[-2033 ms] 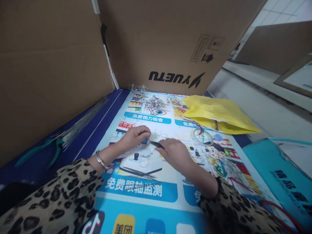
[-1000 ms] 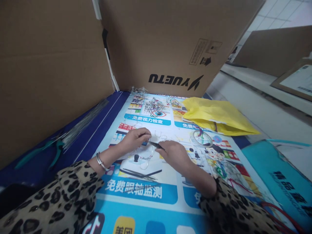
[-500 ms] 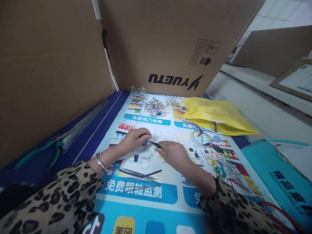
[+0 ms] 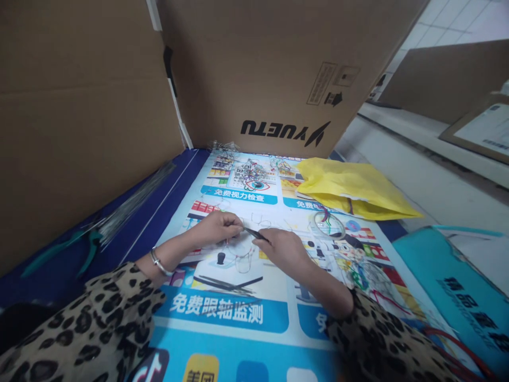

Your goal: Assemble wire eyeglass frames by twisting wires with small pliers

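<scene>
My left hand (image 4: 220, 227), with a silver bracelet (image 4: 159, 262) at the wrist, pinches a thin wire piece (image 4: 249, 260) whose loop hangs below the fingers over the printed sheet. In my right hand (image 4: 284, 252) is a pair of dark, pointed tweezers (image 4: 253, 232), aimed left. Their tips reach the wire at my left fingertips; whether they grip it is too small to tell. Just below the hands, several thin dark rods (image 4: 226, 284) lie on the sheet, though some could be part of its print.
Cardboard walls (image 4: 270, 69) close off the back and left. Teal-handled pliers (image 4: 93, 249) and a bundle of straight wires (image 4: 135, 201) lie left. A wire tangle (image 4: 252, 172) sits behind; a yellow bag (image 4: 353, 185), a clear ring (image 4: 329, 225) and a teal package (image 4: 453, 286) are right.
My left hand has shifted slightly left and its fingers have closed in further on the wire. The tweezers stay at the left fingertips, and the hanging loop has moved a little.
</scene>
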Available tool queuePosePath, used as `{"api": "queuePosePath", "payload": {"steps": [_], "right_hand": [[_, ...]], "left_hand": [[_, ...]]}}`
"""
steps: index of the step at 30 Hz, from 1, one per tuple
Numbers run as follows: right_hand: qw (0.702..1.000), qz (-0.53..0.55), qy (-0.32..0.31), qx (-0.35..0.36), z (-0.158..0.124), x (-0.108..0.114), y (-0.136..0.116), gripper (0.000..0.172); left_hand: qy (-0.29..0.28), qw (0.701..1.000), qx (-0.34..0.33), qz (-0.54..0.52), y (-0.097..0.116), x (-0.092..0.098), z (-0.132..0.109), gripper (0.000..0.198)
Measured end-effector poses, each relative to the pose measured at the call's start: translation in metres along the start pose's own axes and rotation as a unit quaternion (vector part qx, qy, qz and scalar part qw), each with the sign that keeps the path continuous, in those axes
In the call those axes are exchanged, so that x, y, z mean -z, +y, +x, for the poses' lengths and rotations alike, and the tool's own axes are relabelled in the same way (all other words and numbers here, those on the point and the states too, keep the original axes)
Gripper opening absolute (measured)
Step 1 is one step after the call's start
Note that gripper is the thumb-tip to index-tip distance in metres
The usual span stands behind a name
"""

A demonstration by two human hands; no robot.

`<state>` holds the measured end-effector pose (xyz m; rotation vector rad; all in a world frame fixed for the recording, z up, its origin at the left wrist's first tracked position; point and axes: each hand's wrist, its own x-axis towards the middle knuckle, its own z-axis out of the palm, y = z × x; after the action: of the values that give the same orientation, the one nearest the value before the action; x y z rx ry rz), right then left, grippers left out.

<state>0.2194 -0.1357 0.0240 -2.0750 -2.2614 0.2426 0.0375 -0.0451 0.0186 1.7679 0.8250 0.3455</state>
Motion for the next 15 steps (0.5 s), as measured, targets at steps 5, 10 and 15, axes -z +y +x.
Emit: {"api": "queuePosePath", "payload": {"steps": [5,10,15], "right_hand": [[1.000,0.009,0.000,-0.005,0.000,0.000,0.000,0.032],[1.000,0.014,0.004,-0.007,0.000,0.000,0.000,0.033],[0.999,0.041,-0.002,0.012,0.001,-0.001,0.004,0.033]], "left_hand": [[-0.012,0.999,0.005,-0.045,0.002,-0.001,0.000,0.017],[0.005,0.999,0.003,-0.044,-0.009,-0.002,0.003,0.023],[-0.008,0.999,0.016,-0.042,-0.010,0.001,0.003,0.022]]}}
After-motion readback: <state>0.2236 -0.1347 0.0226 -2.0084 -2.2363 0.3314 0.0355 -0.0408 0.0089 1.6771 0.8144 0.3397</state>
